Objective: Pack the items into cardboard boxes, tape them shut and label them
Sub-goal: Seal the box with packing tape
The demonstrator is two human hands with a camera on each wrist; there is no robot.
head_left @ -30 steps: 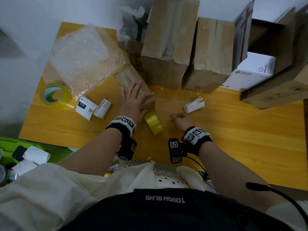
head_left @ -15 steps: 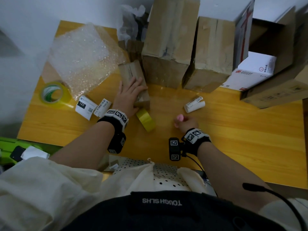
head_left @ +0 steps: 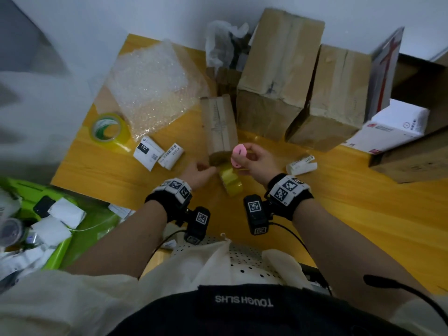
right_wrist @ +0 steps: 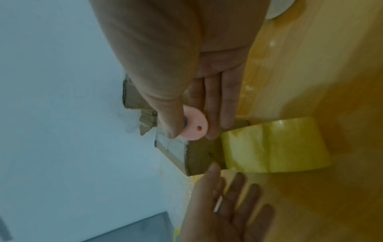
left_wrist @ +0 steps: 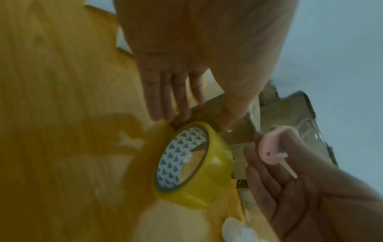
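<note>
A small taped cardboard box point(head_left: 219, 127) lies lengthwise on the wooden table point(head_left: 363, 214). A yellow tape roll point(head_left: 230, 181) stands on edge against its near end. My left hand point(head_left: 208, 169) reaches that end with straight fingers, thumb on the cardboard beside the roll point(left_wrist: 192, 165). My right hand point(head_left: 244, 155) pinches a round pink cutter point(head_left: 238, 152) just above the box's near end. The right wrist view shows the cutter point(right_wrist: 194, 129) between thumb and fingers, above the box point(right_wrist: 199, 155) and the roll point(right_wrist: 275, 145). A thin blade sticks out of the cutter point(left_wrist: 271, 147).
Two big taped boxes point(head_left: 274, 76) point(head_left: 332, 98) stand behind the small one. Bubble wrap point(head_left: 150, 86), a green-cored tape roll point(head_left: 109, 128) and label rolls point(head_left: 169, 155) point(head_left: 301, 163) lie around. A white box point(head_left: 392, 127) sits at the right, a green bin point(head_left: 72, 229) off the left.
My left hand slid off the small box's top back to its near end. My right hand rose from the table, bringing the pink cutter over to that end. The box turned straighter.
</note>
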